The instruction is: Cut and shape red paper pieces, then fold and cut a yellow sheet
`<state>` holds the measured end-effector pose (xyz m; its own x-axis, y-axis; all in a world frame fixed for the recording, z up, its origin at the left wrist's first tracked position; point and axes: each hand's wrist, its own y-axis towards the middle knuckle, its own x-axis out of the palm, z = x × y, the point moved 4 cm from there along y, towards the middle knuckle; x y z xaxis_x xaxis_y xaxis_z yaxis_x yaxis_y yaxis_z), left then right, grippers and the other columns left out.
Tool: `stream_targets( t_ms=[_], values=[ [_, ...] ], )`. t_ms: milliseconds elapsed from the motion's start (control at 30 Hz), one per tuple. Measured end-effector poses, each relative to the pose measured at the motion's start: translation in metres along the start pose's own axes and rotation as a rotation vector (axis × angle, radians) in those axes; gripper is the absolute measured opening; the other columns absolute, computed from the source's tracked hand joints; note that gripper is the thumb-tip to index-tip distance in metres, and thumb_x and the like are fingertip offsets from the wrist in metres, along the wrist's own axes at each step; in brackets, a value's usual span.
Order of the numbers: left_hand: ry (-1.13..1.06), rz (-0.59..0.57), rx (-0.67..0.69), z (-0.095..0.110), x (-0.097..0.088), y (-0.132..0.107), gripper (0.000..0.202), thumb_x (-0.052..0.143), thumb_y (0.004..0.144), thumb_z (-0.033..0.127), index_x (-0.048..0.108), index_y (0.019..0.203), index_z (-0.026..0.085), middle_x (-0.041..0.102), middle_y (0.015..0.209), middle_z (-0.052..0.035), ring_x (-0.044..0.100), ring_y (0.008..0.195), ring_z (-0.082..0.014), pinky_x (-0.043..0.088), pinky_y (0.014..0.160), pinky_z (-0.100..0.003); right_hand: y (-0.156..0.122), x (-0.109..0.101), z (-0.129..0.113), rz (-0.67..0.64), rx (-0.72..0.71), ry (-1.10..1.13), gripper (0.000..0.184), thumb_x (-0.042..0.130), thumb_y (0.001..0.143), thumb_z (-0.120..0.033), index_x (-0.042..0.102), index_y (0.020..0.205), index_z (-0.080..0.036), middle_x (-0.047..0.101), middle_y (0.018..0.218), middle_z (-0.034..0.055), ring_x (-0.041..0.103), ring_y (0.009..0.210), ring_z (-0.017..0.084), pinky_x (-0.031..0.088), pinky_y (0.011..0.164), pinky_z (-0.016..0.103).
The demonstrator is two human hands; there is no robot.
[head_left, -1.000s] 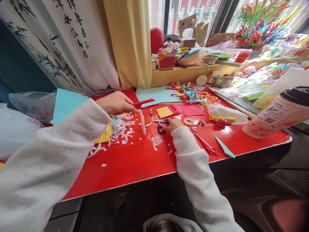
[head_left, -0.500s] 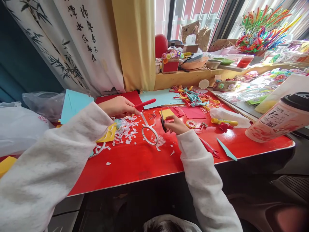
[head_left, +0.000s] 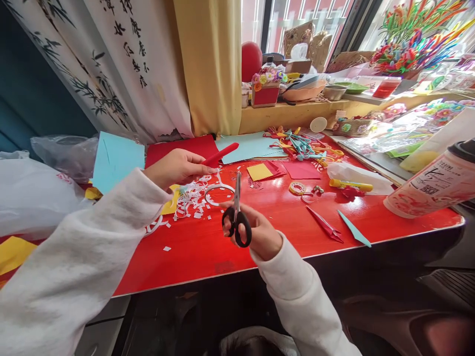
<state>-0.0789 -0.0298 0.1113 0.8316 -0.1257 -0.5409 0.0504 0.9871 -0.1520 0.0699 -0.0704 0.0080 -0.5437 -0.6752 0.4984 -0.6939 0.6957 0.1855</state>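
My left hand (head_left: 178, 169) pinches a narrow folded red paper piece (head_left: 221, 155) over the back of the table. A roll of double-sided tape (head_left: 219, 194) hangs below its fingertips by a short strip of tape. My right hand (head_left: 256, 230) has its fingers through the black handles of a pair of scissors (head_left: 237, 212), whose blades point up and look closed. White paper scraps (head_left: 195, 198) are heaped under my left hand. A yellow square of paper (head_left: 260, 171) and red paper (head_left: 302, 170) lie beyond the scissors.
Light blue sheets (head_left: 252, 147) and a tangle of coloured paper pieces (head_left: 300, 144) lie at the back. A yellow glue stick (head_left: 351, 185) and a paper cup (head_left: 426, 185) stand to the right on the red table (head_left: 185, 267). White plastic bags (head_left: 33, 198) fill the left.
My right hand has moved left and toward me, turning the scissors upright. The tape roll has swung up and left, nearer my left hand. My left hand stays nearly in place.
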Motion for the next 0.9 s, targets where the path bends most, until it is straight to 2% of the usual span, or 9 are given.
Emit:
stream_targets(
  t_ms=[67,133,233,300,367,533,700,900],
  values=[
    [-0.018,0.014,0.008,0.000,0.005,-0.005,0.026,0.065,0.057,0.031,0.046,0.051,0.015,0.026,0.044,0.0068,0.019,0.038,-0.0006,0.009,0.040,-0.022,-0.001,0.004,0.007,-0.047,0.046,0.001,0.068,0.072,0.043,-0.048,0.050,0.101,-0.020,0.044,0.072,0.0004,0.050,0.064,0.012,0.040,0.041,0.019],
    [-0.031,0.021,0.020,-0.001,0.011,-0.009,0.024,0.064,0.058,0.032,0.049,0.055,0.014,0.027,0.045,0.0065,0.019,0.038,-0.0005,0.010,0.040,-0.021,-0.001,0.005,0.010,-0.020,0.066,-0.032,0.068,0.070,0.041,-0.053,0.052,0.097,-0.018,0.043,0.069,-0.0002,0.049,0.058,0.011,0.036,0.036,0.018],
    [-0.044,0.044,0.043,-0.001,0.017,-0.013,0.023,0.064,0.059,0.034,0.053,0.060,0.014,0.030,0.046,0.0060,0.021,0.039,-0.0010,0.012,0.039,-0.020,-0.002,0.000,0.007,0.163,0.037,-0.107,0.052,0.064,0.053,-0.051,0.055,0.089,-0.016,0.044,0.061,-0.0011,0.045,0.046,0.007,0.028,0.031,0.016],
    [-0.044,0.061,0.054,-0.003,0.021,-0.015,0.024,0.064,0.059,0.035,0.054,0.062,0.014,0.031,0.047,0.0057,0.022,0.039,-0.0018,0.014,0.039,-0.020,-0.004,-0.001,0.004,0.261,0.016,-0.127,0.044,0.065,0.055,-0.047,0.056,0.084,-0.015,0.046,0.059,-0.0014,0.044,0.042,0.006,0.024,0.031,0.017],
    [-0.049,0.080,0.064,-0.005,0.025,-0.016,0.025,0.064,0.058,0.037,0.055,0.063,0.014,0.033,0.047,0.0055,0.025,0.040,-0.0027,0.016,0.039,-0.020,-0.006,-0.001,0.003,0.298,0.009,-0.125,0.041,0.067,0.054,-0.044,0.057,0.081,-0.014,0.046,0.057,-0.0018,0.043,0.040,0.005,0.022,0.031,0.018],
    [-0.054,0.141,0.098,-0.008,0.036,-0.020,0.026,0.061,0.061,0.039,0.052,0.058,0.014,0.038,0.047,0.0049,0.030,0.041,-0.0040,0.022,0.040,-0.021,-0.005,-0.004,0.004,0.344,0.026,-0.132,0.041,0.069,0.052,-0.041,0.058,0.080,-0.013,0.046,0.050,-0.0034,0.039,0.036,0.004,0.020,0.031,0.019],
    [-0.069,0.200,0.120,-0.010,0.042,-0.021,0.026,0.061,0.061,0.039,0.056,0.062,0.014,0.039,0.046,0.0049,0.029,0.040,-0.0041,0.020,0.040,-0.021,-0.006,-0.007,0.009,0.342,0.052,-0.163,0.043,0.068,0.053,-0.042,0.058,0.083,-0.012,0.044,0.044,-0.0043,0.038,0.035,0.005,0.023,0.032,0.019],
    [-0.085,0.237,0.126,-0.013,0.045,-0.018,0.025,0.060,0.062,0.039,0.056,0.061,0.013,0.037,0.044,0.0057,0.027,0.039,-0.0038,0.019,0.040,-0.021,-0.012,-0.006,0.011,0.327,0.033,-0.169,0.044,0.065,0.056,-0.043,0.057,0.085,-0.011,0.044,0.044,-0.0040,0.037,0.035,0.004,0.019,0.031,0.018]
  ],
)
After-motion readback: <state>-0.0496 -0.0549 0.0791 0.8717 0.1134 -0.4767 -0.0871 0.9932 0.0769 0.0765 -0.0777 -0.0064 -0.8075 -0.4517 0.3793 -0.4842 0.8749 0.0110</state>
